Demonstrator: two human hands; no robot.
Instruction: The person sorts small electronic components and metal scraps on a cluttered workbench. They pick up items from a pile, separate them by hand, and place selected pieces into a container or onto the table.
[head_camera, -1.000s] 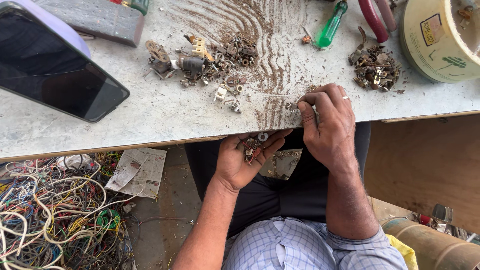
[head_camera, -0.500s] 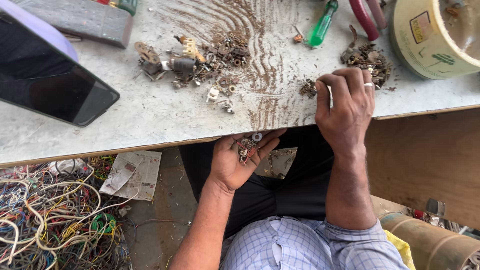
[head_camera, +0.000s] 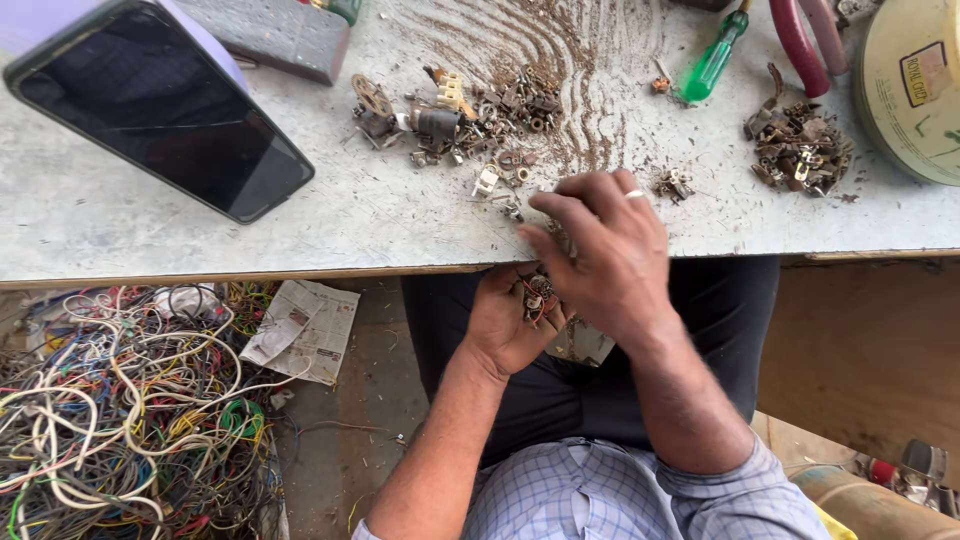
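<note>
My left hand (head_camera: 500, 325) is cupped palm-up just below the table's front edge, holding a small heap of metal parts (head_camera: 537, 293). My right hand (head_camera: 600, 250), with a ring on one finger, lies over the edge right above it. Its fingers are curled and the tips are bunched near the rim. Whatever sits under those fingertips is hidden. A small cluster of scrap bits (head_camera: 672, 185) lies just right of this hand. A larger pile of rusty metal pieces (head_camera: 480, 115) sits beyond it on the grey table (head_camera: 200, 240).
Another scrap pile (head_camera: 800, 150) lies at the right, beside a round yellow tin (head_camera: 915, 85), red-handled pliers (head_camera: 805, 40) and a green screwdriver (head_camera: 715, 62). A dark phone (head_camera: 160, 110) and a grey block (head_camera: 280, 35) sit at the left. Tangled wires (head_camera: 120, 410) and newspaper (head_camera: 305, 330) cover the floor.
My right hand has slid left from the small scrap cluster on the table to the edge directly over my left palm. The left hand stayed cupped below the edge.
</note>
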